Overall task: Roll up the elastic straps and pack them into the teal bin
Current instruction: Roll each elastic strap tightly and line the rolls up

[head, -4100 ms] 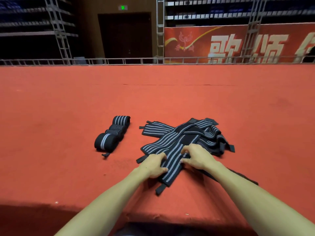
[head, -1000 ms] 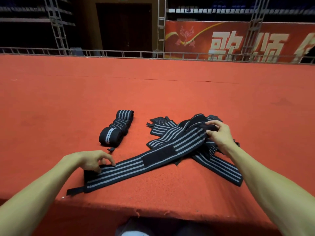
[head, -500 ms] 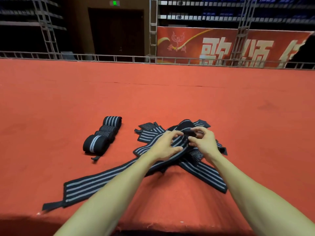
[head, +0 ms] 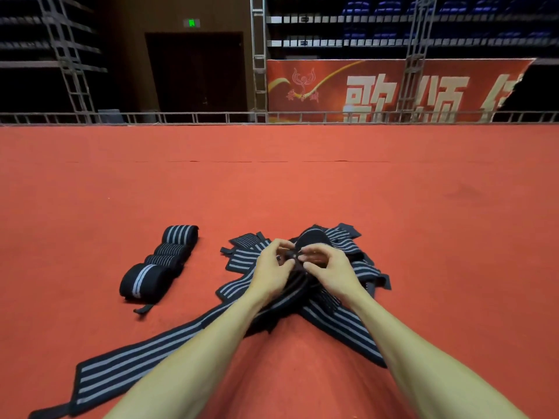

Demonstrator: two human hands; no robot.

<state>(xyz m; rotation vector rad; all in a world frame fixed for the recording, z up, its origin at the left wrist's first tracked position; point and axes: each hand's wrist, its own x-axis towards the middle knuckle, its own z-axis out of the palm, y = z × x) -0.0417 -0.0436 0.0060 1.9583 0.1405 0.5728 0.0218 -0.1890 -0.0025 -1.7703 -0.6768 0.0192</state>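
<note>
Over strap pile (head: 344,323), left hand (head: 272,272) joined right hand (head: 329,269), pinching strap (head: 311,237)

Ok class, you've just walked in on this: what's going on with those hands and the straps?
A person works on a red carpet. The left hand and right hand both pinch one end of a long striped strap above a loose pile of straps, seemingly starting a roll; its tail trails toward the near left. A row of finished rolls lies to the left.

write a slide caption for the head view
Left hand and right hand pinch a black grey-striped elastic strap beside black rolled straps
</note>
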